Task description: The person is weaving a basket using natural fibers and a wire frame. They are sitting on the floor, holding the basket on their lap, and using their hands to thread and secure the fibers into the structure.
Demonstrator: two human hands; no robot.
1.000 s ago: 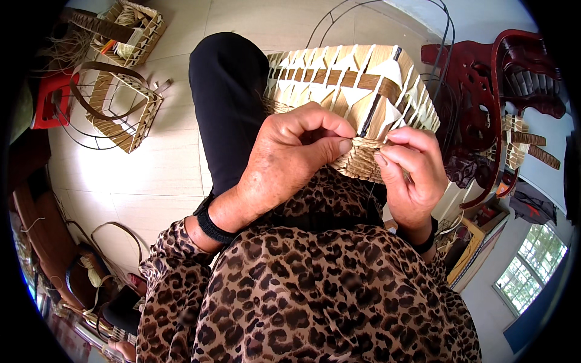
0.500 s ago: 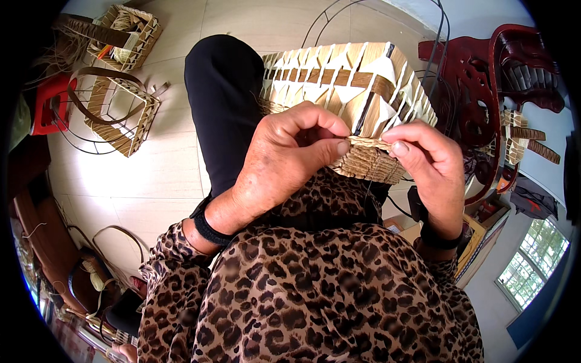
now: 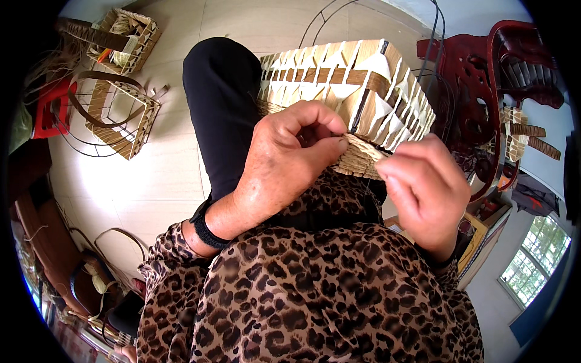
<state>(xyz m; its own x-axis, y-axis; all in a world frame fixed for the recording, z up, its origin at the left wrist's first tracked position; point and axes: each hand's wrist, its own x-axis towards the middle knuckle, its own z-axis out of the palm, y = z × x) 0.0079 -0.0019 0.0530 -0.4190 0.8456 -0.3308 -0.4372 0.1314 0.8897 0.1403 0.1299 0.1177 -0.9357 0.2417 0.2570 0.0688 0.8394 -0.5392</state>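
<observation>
On my lap rests a woven basket (image 3: pixel 330 78) with a wire frame, wood-coloured bands and white cord lacing, tilted so its woven straw part (image 3: pixel 358 164) lies toward me. My left hand (image 3: pixel 290 151) pinches a twisted straw cord (image 3: pixel 363 146) at the basket's edge between thumb and forefinger. The other end of that cord is gripped by my right hand (image 3: pixel 426 187), whose fingers are curled closed at the basket's near right corner. Between the two hands the cord runs along the rim of the weave.
Two unfinished baskets (image 3: pixel 124 115) stand on the tiled floor at left, near a red stool (image 3: pixel 53 109). A carved dark red wooden chair (image 3: pixel 493 72) is at right, with another woven piece (image 3: pixel 514 136) by it. Black wire hoops (image 3: pixel 433 48) rise behind the basket.
My right hand has turned and closed into a fist-like grip, shifting slightly down and nearer me. My left hand keeps its pinch almost in place.
</observation>
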